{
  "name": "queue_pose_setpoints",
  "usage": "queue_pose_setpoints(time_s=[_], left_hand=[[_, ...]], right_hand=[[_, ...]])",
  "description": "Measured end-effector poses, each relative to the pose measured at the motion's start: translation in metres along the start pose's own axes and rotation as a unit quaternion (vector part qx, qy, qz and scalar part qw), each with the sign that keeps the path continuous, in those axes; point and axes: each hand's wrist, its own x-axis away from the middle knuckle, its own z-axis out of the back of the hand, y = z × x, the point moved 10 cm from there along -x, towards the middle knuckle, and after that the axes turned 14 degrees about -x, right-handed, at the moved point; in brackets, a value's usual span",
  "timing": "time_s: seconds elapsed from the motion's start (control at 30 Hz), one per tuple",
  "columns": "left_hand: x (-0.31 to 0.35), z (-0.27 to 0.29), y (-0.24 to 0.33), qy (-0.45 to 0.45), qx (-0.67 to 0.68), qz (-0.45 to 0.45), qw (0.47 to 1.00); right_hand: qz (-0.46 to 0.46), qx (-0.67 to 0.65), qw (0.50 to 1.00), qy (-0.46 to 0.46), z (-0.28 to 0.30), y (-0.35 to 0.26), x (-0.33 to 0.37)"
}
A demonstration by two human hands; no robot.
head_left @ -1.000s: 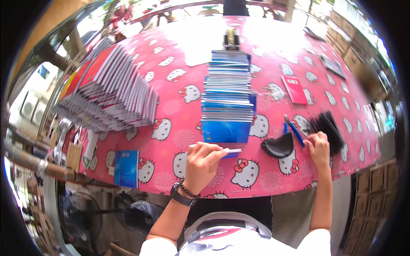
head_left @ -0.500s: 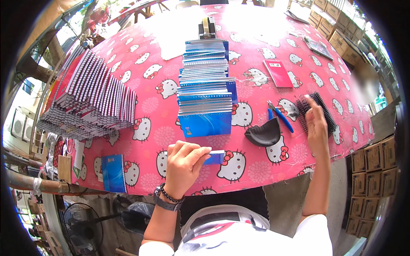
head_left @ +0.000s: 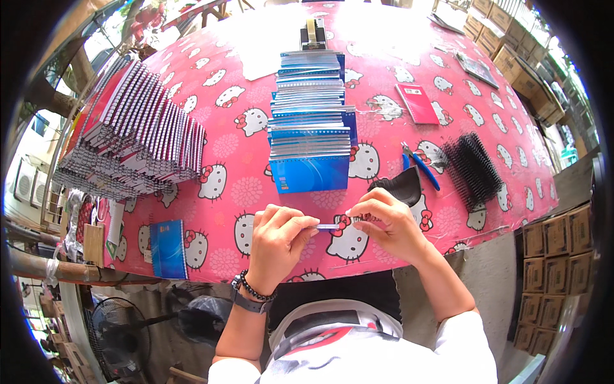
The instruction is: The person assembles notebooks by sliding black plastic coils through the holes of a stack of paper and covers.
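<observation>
Near the table's front edge, my left hand [head_left: 281, 233] is closed on a thin blue notebook [head_left: 328, 226], turned nearly edge-on with its pages toward the right. Close to that edge, my right hand [head_left: 387, 221] pinches a thin black spiral coil [head_left: 412, 218], mostly hidden by the fingers. A pile of black spiral coils [head_left: 473, 169] lies to the right. Ahead of my hands stands a long row of blue notebooks [head_left: 309, 174] with punched edges. Beyond my right hand are a black curved piece [head_left: 401, 185] and blue-handled cutting pliers [head_left: 425, 169].
Stacks of spiral-bound notebooks [head_left: 137, 137] fill the left side. A blue bound notebook [head_left: 168, 249] lies at the front left. A tape dispenser [head_left: 313, 37] stands behind the row, and a red notebook [head_left: 417, 104] lies right of it. Cartons [head_left: 556, 275] are stacked beyond the table.
My right hand has come from the coil pile to the notebook, now pinching a coil. The notebook in my left hand has tilted to nearly edge-on.
</observation>
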Motion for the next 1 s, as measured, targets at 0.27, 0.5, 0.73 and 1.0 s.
queue_pose_setpoints(time_s=[0.27, 0.5, 0.73, 1.0], left_hand=[[0.003, -0.001, 0.001, 0.001, -0.002, 0.000, 1.000], [0.011, 0.002, 0.006, 0.014, -0.014, 0.000, 1.000], [0.020, 0.009, 0.015, 0.017, -0.017, 0.010, 1.000], [0.030, 0.009, 0.020, 0.014, -0.031, 0.012, 0.999]], right_hand=[[0.062, 0.053, 0.997, -0.001, -0.004, -0.006, -0.001], [0.107, 0.034, 0.992, -0.053, -0.011, -0.018, 0.004], [0.145, 0.068, 0.985, -0.059, -0.013, -0.020, 0.012], [0.063, -0.009, 0.986, -0.153, -0.023, -0.011, 0.018]])
